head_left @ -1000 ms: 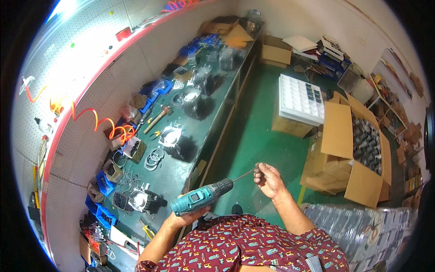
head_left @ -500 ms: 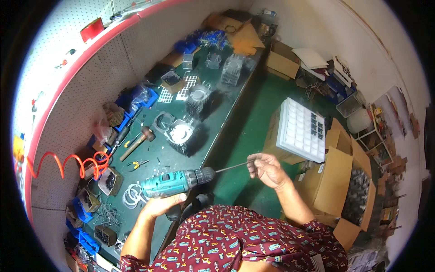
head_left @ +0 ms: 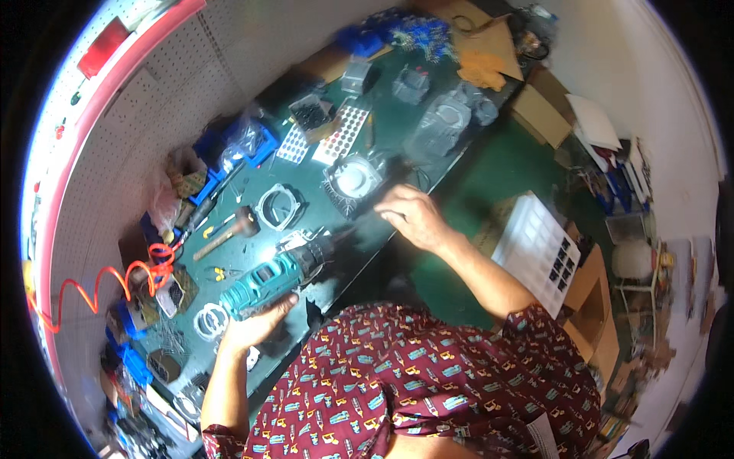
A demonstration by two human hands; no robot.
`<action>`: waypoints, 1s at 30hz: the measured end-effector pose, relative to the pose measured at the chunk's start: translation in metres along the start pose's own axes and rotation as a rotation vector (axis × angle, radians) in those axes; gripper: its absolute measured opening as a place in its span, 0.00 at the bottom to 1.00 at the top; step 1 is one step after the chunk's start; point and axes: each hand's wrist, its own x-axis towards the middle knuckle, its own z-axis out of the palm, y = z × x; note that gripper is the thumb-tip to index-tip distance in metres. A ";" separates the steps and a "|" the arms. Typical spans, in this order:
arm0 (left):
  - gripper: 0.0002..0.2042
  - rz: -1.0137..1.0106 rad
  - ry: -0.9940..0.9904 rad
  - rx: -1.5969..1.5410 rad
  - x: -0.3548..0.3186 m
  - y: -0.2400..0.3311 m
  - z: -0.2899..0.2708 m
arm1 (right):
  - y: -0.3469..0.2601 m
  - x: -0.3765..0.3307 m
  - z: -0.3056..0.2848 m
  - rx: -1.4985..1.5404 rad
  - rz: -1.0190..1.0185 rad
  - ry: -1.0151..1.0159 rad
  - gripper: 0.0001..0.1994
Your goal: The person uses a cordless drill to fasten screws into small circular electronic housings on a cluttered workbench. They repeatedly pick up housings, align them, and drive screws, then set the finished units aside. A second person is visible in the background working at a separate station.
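Observation:
My left hand is wrapped round the grip of a teal cordless drill, held above the bench with its black chuck towards the upper right. My right hand is pinched closed at the far end of the long thin drill bit, which motion smears. Just beyond these fingers stands a finned metal housing with a bright round face. A ring-shaped metal part lies left of the housing. Behind the drill's chuck, another metal housing is partly hidden.
On the bench's left side lie a hammer, yellow-handled pliers and clear rings. Farther back are sticker sheets, a box of black parts and wrapped housings. An orange coiled hose hangs left; a white compartment tray stands right.
Both hands have moved with the drill, my right hand going up and left over the bench edge. The drill now tilts more steeply upward. The view has shifted.

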 end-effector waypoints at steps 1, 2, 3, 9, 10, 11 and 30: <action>0.16 0.050 0.041 -0.069 0.009 0.007 0.006 | 0.016 0.016 0.002 -0.014 -0.055 -0.023 0.07; 0.15 0.028 0.080 -0.010 0.015 0.018 0.010 | 0.021 0.030 0.000 0.020 -0.009 -0.086 0.09; 0.14 0.005 0.113 0.050 0.021 0.030 0.014 | 0.039 0.041 0.005 0.023 -0.013 -0.100 0.11; 0.17 -0.037 0.130 0.080 0.054 0.088 0.022 | 0.083 0.071 0.035 0.285 0.066 -0.357 0.19; 0.17 -0.093 0.123 0.079 0.047 0.087 0.021 | 0.080 0.065 0.047 0.296 0.063 -0.385 0.20; 0.18 -0.148 0.115 0.078 0.040 0.086 0.020 | 0.076 0.057 0.060 0.306 0.062 -0.410 0.22; 0.20 -0.183 -0.100 0.431 0.094 0.115 0.002 | 0.140 0.088 0.095 0.276 -0.063 -0.074 0.20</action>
